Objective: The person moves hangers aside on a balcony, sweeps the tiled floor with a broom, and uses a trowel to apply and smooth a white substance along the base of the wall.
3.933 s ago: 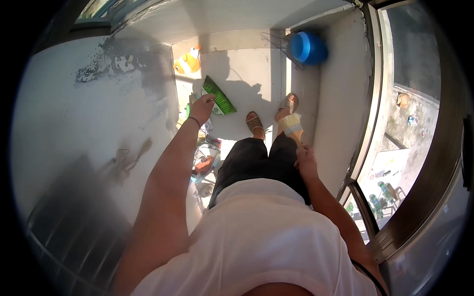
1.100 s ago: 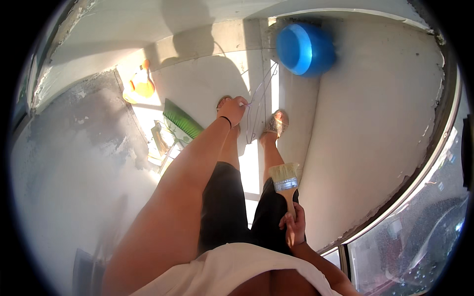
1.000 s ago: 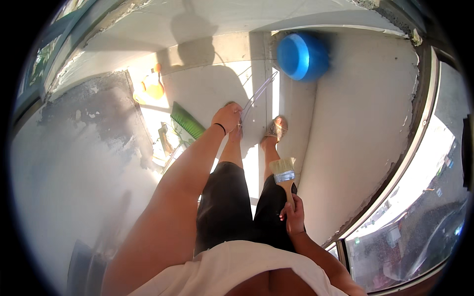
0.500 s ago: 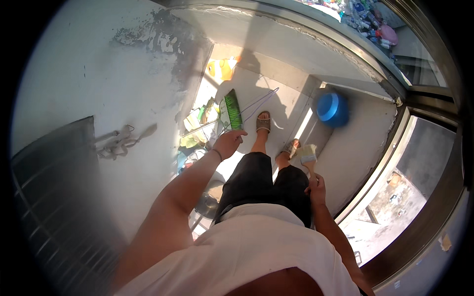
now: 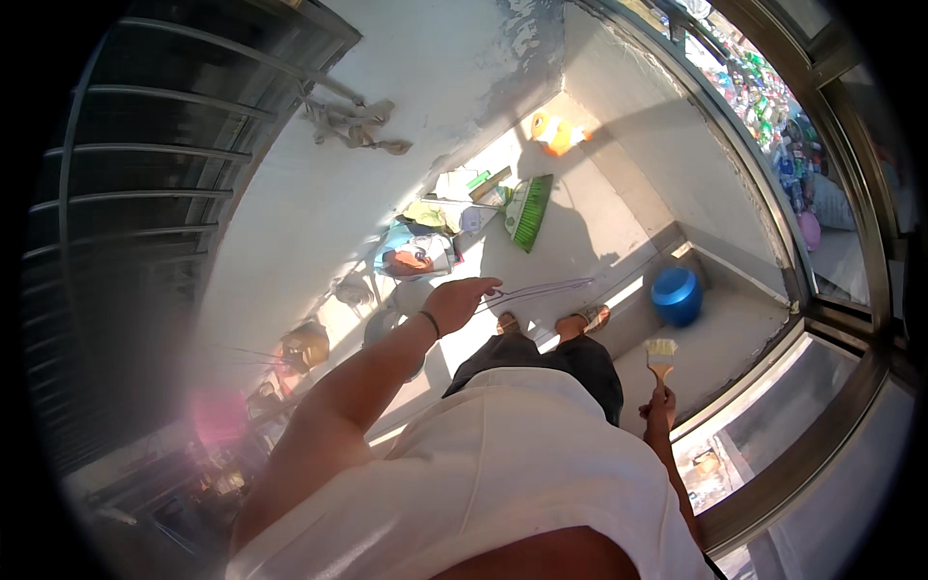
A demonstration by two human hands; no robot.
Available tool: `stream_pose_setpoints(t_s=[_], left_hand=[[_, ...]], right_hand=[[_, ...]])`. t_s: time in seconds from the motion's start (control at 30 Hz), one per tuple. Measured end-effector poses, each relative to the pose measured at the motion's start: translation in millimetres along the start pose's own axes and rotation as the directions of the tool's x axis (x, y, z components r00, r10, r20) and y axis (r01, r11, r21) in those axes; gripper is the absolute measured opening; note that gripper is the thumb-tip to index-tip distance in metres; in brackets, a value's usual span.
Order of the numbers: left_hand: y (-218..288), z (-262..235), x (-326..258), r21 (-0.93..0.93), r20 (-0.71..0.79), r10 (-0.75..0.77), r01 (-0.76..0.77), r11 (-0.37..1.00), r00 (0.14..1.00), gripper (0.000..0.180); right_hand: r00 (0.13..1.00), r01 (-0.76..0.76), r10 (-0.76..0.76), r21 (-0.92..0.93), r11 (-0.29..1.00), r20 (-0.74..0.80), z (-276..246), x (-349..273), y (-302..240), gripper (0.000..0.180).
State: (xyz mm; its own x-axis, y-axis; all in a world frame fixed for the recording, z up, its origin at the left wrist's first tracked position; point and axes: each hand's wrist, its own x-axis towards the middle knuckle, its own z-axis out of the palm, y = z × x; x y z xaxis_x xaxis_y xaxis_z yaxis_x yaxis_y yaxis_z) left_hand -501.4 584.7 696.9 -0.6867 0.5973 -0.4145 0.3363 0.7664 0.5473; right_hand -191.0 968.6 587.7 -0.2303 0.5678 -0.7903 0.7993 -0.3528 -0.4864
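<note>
My left hand is closed on a thin purple wire clothes hanger, which sticks out to the right over the floor. The part inside the fingers is hidden. Low on the right, my right hand grips a flat paintbrush by its wooden handle, its pale bristles upward. Beyond my left hand a green-bristled broom head lies on the floor. Beside it is a pile with a printed bag.
A blue rounded pot stands on the ledge at right, below the window frame. An orange-and-white fish-shaped thing lies in the far corner. Metal bars cover an opening at left, with a grey cloth hanging beside it.
My view has turned left, so the wall bars and more clutter show. The hanger has swung lower with my left hand. The paintbrush has moved right and away from my leg.
</note>
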Motion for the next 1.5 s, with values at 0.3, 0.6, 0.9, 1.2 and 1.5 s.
stream_pose_setpoints(t_s=[0.3,0.6,0.9,1.2,1.5], left_hand=[[-56.0,-55.0,-172.9,0.112,-0.428,-0.156,0.223,0.968,0.89,0.033],[-62.0,-120.7,-336.6,0.084,-0.762,-0.054,0.18,0.98,0.645,0.02],[-103.9,-175.3,-466.1,-0.359,-0.914,-0.332,-0.083,0.93,0.233,0.017],[-173.9,-216.9,-562.0,-0.519,-0.853,-0.499,-0.362,0.774,0.156,0.018],[-248.4,-230.8,-588.5,-0.517,-0.807,-0.56,0.234,0.823,0.188,0.015]], right_hand=[[0.959,0.234,-0.226,-0.026,0.972,0.172,68.7,-4.0,-16.7,0.039],[0.794,0.567,-0.509,-0.104,0.817,0.332,131.6,41.7,-91.1,0.031],[0.785,0.571,-0.46,-0.196,0.797,0.415,169.0,43.3,-130.3,0.027],[0.798,0.543,-0.435,-0.187,0.818,0.417,156.2,17.5,-118.7,0.026],[0.825,0.497,-0.409,-0.156,0.854,0.39,120.5,-7.4,-93.9,0.025]])
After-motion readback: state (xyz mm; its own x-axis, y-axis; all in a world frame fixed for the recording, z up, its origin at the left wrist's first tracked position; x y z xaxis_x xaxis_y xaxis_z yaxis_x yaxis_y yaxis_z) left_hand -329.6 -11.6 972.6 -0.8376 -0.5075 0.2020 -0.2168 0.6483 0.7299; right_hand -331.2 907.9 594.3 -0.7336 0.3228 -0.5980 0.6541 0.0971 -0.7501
